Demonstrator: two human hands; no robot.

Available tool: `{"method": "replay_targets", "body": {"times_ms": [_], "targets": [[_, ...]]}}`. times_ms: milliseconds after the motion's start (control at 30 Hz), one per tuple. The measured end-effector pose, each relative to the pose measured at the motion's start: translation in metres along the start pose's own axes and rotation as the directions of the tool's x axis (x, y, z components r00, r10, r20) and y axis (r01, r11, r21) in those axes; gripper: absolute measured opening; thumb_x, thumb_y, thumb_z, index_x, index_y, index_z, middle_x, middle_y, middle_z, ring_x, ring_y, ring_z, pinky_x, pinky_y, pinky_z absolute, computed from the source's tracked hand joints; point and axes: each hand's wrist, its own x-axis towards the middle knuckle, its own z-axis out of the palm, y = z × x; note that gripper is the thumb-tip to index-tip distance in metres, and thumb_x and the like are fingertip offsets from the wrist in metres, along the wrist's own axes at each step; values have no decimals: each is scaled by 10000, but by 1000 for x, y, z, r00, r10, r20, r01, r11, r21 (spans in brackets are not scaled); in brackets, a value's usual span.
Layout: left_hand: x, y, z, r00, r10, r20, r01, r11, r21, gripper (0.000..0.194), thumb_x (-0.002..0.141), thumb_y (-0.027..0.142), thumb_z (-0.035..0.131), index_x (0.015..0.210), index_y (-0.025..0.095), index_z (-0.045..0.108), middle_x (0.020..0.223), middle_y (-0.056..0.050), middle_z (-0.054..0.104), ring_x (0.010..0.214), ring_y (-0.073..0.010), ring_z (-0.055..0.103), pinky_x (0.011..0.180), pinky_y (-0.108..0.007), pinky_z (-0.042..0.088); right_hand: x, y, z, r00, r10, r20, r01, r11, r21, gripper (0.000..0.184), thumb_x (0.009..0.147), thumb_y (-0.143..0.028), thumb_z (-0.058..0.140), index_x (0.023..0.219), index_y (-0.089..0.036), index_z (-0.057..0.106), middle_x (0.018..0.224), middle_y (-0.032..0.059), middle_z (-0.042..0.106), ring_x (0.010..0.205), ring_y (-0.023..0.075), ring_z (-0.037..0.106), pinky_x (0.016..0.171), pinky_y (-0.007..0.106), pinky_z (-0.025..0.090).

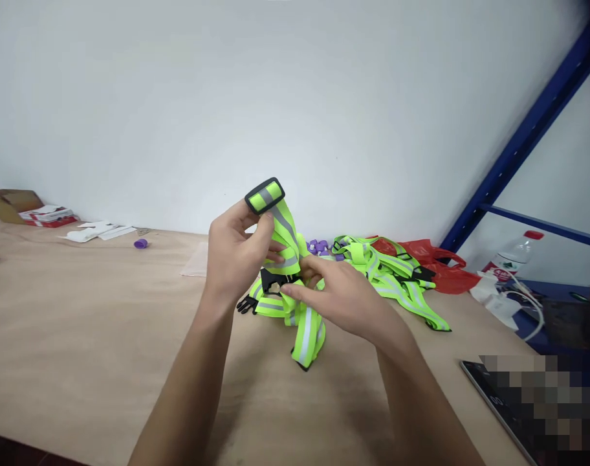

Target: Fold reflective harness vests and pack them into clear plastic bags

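Note:
My left hand [239, 249] is closed on a neon-yellow reflective strap [288, 226] with a grey stripe. The strap's top end loops through a black slide adjuster [264, 195] just above that hand's fingertips. My right hand [346, 294] pinches the same strap lower down, beside a black plastic buckle [272, 282]. Below both hands, the strap's lower part [305, 336] hangs down or rests on the table; I cannot tell which. A black side-release prong clip [247, 304] shows to the left of it.
A heap of similar reflective straps [396, 278] lies right, beside a red plastic bag [440, 262] and purple caps [317, 246]. One purple cap [140, 244], papers [98, 231] and a cardboard box [11, 204] are left. At right are a bottle [515, 255] and a dark-screened device [499, 401].

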Motion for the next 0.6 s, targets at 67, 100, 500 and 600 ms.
{"method": "replay_targets", "body": {"times_ms": [67,100,500,600], "targets": [[1,0,-1,1000,-1,-15,1,999,-36,231,830,338,644,986,168,650,752,5,636,537,-151,675,451,-228,580,5,2,10,1000,-5,12,4,1000,12,286,830,-502,697,906,-227,673,758,14,666,669,188,578,579,266,368],[1,0,-2,1000,-1,-19,0,999,-50,238,831,346,647,993,171,643,750,7,627,542,-150,675,457,-229,581,7,4,13,1000,-7,16,6,1000,29,269,836,-479,684,921,-225,668,748,5,656,652,179,562,573,263,358],[7,3,-32,995,16,102,-23,997,72,220,889,412,651,985,217,687,446,87,305,356,-58,251,360,-207,163,7,23,-17,997,-74,37,36,791,610,193,892,-364,577,838,-186,627,770,-2,624,685,158,589,620,254,444],[6,5,-34,986,-32,165,7,989,150,347,884,477,641,690,190,623,461,66,293,392,-59,234,392,-220,147,5,29,-20,999,-40,11,19,679,733,196,903,-387,627,950,-197,627,788,2,649,699,169,638,626,255,494]]}}
